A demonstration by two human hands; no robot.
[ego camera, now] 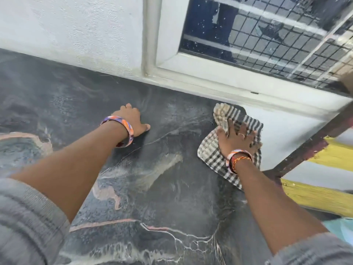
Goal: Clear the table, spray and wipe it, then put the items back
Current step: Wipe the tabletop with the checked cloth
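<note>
The table (162, 188) has a dark marbled top with pale and pink veins and light wet-looking smears. A black-and-white checked cloth (210, 150) lies at its far right corner, partly hanging over the edge. My right hand (236, 139) presses flat on the cloth with fingers spread. My left hand (131, 119) rests palm down on the bare tabletop to the left, holding nothing. Both wrists wear coloured bangles. No other task items are in view.
A white wall (66, 25) runs along the table's far edge. A window (267, 31) with a wire grid sits behind the right corner. A dark bar (309, 146) and yellow wooden slats (321, 199) stand right of the table.
</note>
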